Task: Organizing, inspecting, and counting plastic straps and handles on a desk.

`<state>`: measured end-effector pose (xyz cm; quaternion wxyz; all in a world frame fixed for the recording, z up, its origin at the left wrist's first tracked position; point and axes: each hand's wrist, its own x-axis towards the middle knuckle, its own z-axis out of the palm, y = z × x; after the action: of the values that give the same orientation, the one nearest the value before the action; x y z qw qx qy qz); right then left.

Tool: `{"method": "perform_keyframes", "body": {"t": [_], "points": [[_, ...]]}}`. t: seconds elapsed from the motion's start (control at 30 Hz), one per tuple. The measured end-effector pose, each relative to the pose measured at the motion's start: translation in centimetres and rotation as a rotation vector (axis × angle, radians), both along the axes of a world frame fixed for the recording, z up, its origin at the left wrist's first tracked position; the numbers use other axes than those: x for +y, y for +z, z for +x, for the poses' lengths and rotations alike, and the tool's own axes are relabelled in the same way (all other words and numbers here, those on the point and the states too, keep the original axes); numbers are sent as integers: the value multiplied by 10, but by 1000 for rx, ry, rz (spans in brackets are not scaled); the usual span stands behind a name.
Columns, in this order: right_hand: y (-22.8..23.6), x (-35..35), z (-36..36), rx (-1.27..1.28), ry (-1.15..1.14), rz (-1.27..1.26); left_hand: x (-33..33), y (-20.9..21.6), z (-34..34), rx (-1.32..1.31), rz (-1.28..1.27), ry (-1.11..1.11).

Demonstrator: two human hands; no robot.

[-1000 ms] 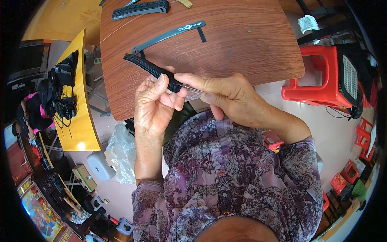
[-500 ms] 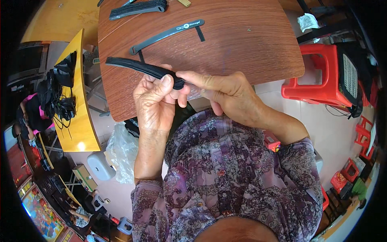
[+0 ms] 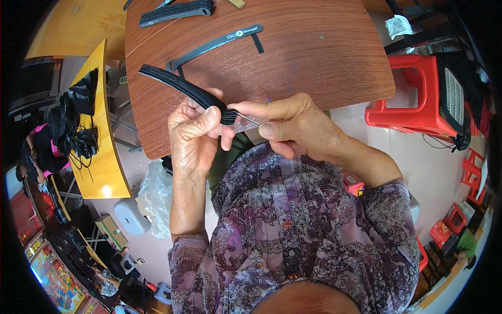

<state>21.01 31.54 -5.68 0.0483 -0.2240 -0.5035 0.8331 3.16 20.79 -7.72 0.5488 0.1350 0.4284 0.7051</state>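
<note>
A stack of black fabric straps is pinched near its right end between the thumb and fingers of my left hand. Its long free end points up and left over the table. In my right hand, thumb and forefinger grip a thin metal rod, whose far tip meets the stack's right end; I cannot tell if it goes into the straps. Beyond my hands lies a single grey and black strap with white print, a short black tab at each end. At the far edge rests another bundle of straps.
The brown wooden table spans the space before me. A red stool holding dark items stands at right. At left is a yellow table with black cables; a clear plastic bag is below. Other people are at far left and lower right.
My right thumb has shifted so the metal rod now shows. The stack has turned slightly, its right end lower, and my left hand has moved a little left.
</note>
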Motion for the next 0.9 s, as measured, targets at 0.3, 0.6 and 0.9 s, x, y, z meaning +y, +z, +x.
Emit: {"method": "perform_keyframes", "body": {"t": [0.3,0.6,0.9], "points": [[-5,-2,3,48,-9,148,0,-3,7,-153,8,10],[0,0,2,77,12,188,-1,-4,5,-96,49,25],[3,-3,-1,29,-16,240,3,3,10,27,42,51]]}}
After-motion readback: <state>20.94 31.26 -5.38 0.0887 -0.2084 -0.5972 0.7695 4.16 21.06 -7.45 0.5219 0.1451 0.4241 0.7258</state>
